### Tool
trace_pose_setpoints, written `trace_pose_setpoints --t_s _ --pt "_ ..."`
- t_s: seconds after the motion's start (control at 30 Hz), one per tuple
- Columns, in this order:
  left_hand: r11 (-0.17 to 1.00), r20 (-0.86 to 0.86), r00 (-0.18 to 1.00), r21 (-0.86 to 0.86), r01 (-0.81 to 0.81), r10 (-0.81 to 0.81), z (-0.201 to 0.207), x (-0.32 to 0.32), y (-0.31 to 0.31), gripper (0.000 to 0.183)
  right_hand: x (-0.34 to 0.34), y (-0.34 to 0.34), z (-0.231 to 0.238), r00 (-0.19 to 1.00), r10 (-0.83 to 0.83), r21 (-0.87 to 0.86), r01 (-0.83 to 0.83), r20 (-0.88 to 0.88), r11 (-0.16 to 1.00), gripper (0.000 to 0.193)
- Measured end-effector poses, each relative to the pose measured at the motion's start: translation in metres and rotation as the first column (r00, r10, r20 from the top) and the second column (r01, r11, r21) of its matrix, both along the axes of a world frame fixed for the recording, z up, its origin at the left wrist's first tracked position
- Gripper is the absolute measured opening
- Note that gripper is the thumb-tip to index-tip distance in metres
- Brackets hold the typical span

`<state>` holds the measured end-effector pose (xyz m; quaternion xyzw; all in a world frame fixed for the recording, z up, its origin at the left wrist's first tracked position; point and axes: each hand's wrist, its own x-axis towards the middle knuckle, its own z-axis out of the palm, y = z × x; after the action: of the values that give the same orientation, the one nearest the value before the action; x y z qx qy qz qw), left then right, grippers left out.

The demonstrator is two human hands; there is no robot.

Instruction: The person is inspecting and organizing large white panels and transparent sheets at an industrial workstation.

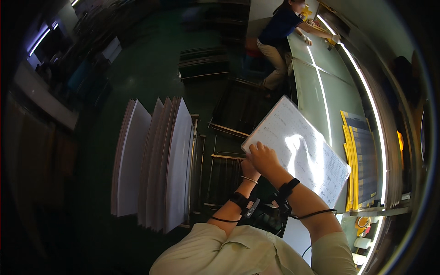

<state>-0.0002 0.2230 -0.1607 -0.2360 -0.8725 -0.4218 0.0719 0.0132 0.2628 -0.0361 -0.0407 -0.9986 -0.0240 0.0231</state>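
Note:
A glossy white panel (302, 133) with rounded corners and fine dark marks lies tilted at the right of centre, glaring under the lights. At its left corner my right hand (264, 158) is closed, its fingers bent over the edge. Just below and partly behind it, my left hand (250, 169) is close to the same edge; its fingers are hidden. Both wrists wear black straps with cables, and a thin bracelet circles the left one.
Upright white panels (178, 169) stand in a rack on the left. Low metal racks (229, 156) fill the middle floor. A long lit worktable (307, 85) runs along the right, holding yellow-edged dark panels (362, 156). A co-worker (277, 36) leans over its far end.

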Motion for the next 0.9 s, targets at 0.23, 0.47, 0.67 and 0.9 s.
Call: trace_pose_setpoints --t_s 0.23,0.47,0.67,0.9 --pt "0.974 -0.02 0.999 0.224 -0.03 0.035 0.008 0.01 -0.019 0.024 0.004 -0.001 0.0 0.984 0.159 0.02 -0.161 0.085 0.987 0.02" --pt "0.852 0.5 0.852 0.369 -0.371 0.154 -0.006 0.002 -0.031 0.034 0.008 0.091 0.064 0.965 0.052 -0.175 -0.1 -0.258 0.979 0.018" --pt "0.857 0.484 0.865 0.382 -0.347 0.134 0.003 -0.01 -0.018 0.041 0.047 0.113 0.131 0.896 -0.145 0.035 0.176 -0.419 0.984 0.004" --pt "0.744 0.488 0.848 0.485 -0.459 0.206 -0.045 -0.043 0.029 0.032 0.162 0.158 0.303 0.405 -0.463 -0.256 0.468 -0.789 0.846 0.024"
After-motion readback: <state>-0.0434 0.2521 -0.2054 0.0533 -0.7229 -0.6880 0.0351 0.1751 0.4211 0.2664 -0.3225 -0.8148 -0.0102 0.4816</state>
